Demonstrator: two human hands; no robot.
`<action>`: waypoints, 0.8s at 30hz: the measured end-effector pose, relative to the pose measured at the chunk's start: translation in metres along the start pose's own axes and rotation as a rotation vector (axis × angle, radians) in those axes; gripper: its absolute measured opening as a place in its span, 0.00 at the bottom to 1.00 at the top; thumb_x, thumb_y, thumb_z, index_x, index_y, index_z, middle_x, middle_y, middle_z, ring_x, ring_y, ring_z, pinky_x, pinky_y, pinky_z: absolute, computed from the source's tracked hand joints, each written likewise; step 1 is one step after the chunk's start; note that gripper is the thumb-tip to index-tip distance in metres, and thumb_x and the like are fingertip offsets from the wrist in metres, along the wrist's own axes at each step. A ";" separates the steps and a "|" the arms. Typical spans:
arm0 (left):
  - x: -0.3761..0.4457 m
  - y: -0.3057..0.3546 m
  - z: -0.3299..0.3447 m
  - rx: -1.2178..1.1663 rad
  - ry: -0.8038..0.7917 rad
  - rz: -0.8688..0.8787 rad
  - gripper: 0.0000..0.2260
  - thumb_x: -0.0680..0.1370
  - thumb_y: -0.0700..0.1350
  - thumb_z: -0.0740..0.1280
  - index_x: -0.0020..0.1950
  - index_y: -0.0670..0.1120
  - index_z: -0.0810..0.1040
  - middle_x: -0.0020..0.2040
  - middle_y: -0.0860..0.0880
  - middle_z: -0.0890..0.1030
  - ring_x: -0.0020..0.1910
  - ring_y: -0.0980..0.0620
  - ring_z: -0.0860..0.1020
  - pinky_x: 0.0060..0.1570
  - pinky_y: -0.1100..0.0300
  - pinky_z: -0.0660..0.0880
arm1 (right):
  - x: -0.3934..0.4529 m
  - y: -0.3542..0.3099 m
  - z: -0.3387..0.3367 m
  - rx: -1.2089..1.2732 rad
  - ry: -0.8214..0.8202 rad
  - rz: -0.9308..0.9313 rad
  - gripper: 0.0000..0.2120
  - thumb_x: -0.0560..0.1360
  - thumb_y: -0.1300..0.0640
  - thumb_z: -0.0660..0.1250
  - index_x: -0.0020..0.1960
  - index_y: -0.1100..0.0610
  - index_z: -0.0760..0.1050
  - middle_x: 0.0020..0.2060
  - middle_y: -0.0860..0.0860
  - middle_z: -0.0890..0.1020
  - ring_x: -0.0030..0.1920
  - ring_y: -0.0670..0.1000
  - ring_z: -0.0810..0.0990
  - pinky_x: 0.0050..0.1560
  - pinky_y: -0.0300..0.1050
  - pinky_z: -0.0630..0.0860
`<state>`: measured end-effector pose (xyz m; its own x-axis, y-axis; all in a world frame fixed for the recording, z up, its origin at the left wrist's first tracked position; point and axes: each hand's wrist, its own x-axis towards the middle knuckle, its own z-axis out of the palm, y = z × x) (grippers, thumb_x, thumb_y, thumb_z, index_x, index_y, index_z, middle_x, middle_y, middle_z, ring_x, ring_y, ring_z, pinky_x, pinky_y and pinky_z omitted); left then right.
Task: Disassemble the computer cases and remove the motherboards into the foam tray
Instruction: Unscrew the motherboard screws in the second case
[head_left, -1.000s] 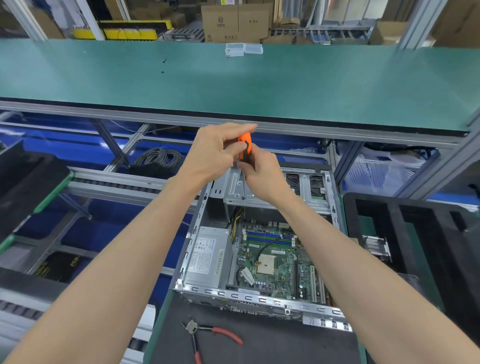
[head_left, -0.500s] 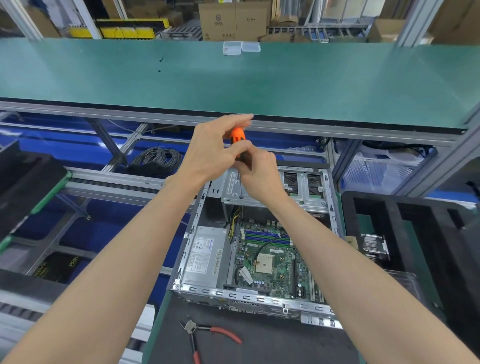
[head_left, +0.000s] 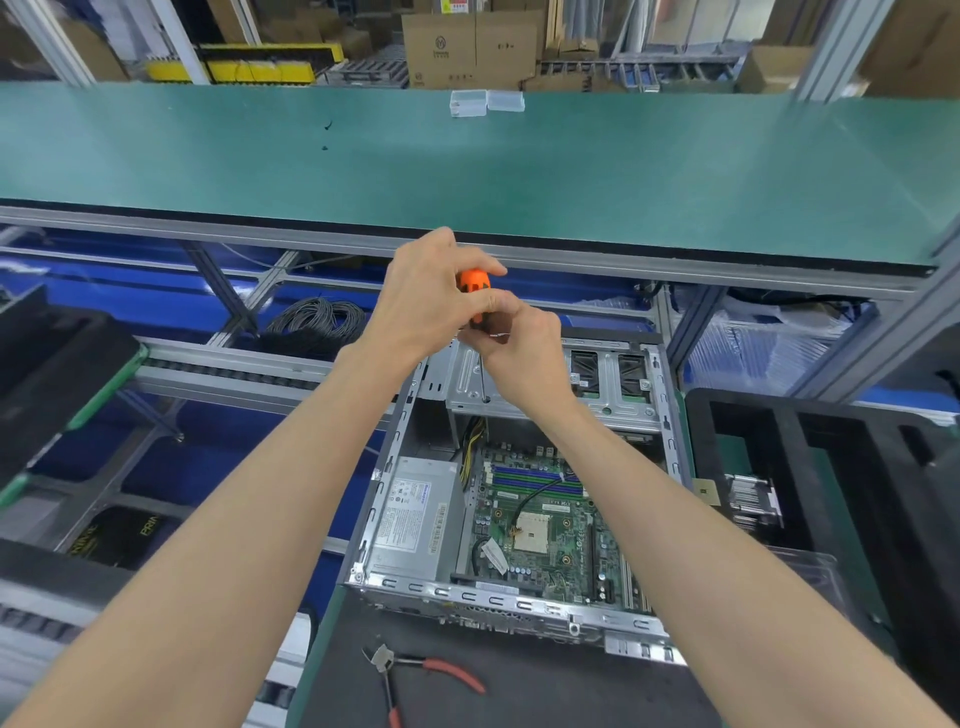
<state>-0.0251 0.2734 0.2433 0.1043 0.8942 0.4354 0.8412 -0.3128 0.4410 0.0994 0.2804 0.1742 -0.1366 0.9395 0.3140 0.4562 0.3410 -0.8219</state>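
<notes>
An open computer case (head_left: 395, 499) lies on the bench with its green motherboard (head_left: 540, 530) and grey power supply (head_left: 410, 519) exposed. Both hands meet above the case's silver drive cage (head_left: 608, 384). My left hand (head_left: 431, 306) grips the top of an orange-handled screwdriver (head_left: 474, 283). My right hand (head_left: 524, 348) pinches the screwdriver lower down, near the handle's base. The thin shaft (head_left: 482, 379) stands upright with its tip on the cage. The black foam tray (head_left: 810, 467) sits to the right of the case.
Red-handled pliers (head_left: 415, 670) lie on the black mat in front of the case. A green shelf (head_left: 467, 171) overhangs the far side. A coil of black cable (head_left: 311, 322) rests behind on the left. A metal heatsink (head_left: 753, 499) sits in the foam tray.
Both hands stay on the screwdriver above the drive cage; my left hand's fingers have shifted round the orange handle, as in a turn. The camera view has dipped slightly.
</notes>
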 end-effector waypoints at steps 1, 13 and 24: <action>-0.002 -0.001 -0.002 -0.009 -0.010 0.000 0.17 0.72 0.58 0.76 0.58 0.53 0.85 0.43 0.48 0.74 0.42 0.50 0.74 0.47 0.54 0.73 | 0.000 0.000 0.001 -0.003 -0.023 0.000 0.08 0.75 0.57 0.73 0.53 0.59 0.81 0.41 0.51 0.86 0.43 0.53 0.83 0.53 0.55 0.78; -0.009 -0.007 -0.004 -0.264 -0.006 -0.058 0.09 0.72 0.46 0.77 0.51 0.53 0.85 0.44 0.51 0.79 0.41 0.54 0.80 0.49 0.52 0.79 | -0.003 -0.003 -0.003 0.055 -0.018 -0.042 0.13 0.72 0.55 0.75 0.52 0.58 0.75 0.42 0.48 0.84 0.45 0.49 0.82 0.51 0.50 0.79; -0.016 -0.008 -0.010 -0.446 -0.137 -0.039 0.22 0.78 0.31 0.64 0.70 0.44 0.77 0.62 0.47 0.81 0.63 0.55 0.79 0.63 0.56 0.76 | -0.001 -0.003 -0.001 0.000 -0.002 -0.076 0.04 0.75 0.64 0.70 0.49 0.59 0.76 0.40 0.50 0.84 0.41 0.53 0.81 0.48 0.51 0.76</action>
<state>-0.0390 0.2581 0.2409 0.1712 0.9327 0.3175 0.5390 -0.3584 0.7623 0.0997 0.2786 0.1766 -0.1723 0.9111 0.3744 0.4445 0.4111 -0.7959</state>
